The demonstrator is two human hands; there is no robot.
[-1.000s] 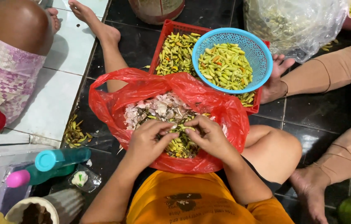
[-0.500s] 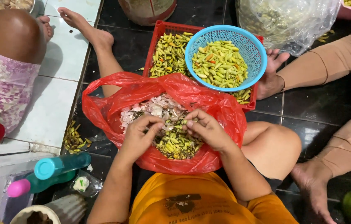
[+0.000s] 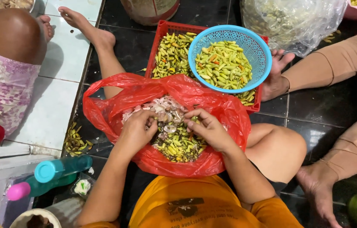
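Observation:
A red plastic bag (image 3: 115, 101) lies open on my lap, filled with green chili stems and pale garlic skins (image 3: 174, 135). My left hand (image 3: 138, 131) rests over the scraps with its fingers curled, pinching something small that I cannot make out. Close beside it, my right hand (image 3: 208, 128) has its fingertips closed on a small green chili. Beyond the bag stands a red crate (image 3: 161, 29) of yellow-green chilies, and a blue basket (image 3: 252, 46) of green chilies rests on top of it.
Another person's feet (image 3: 277, 76) and legs lie at the right, and a seated person (image 3: 9, 63) is at the left. A clear plastic bag (image 3: 292, 21) sits at the top right. Teal bottles (image 3: 56, 169) and loose chili stems (image 3: 76, 141) lie at the lower left.
Both hands have stayed together over the scraps in the bag, with the fingers shifting slightly. The view has drifted a little.

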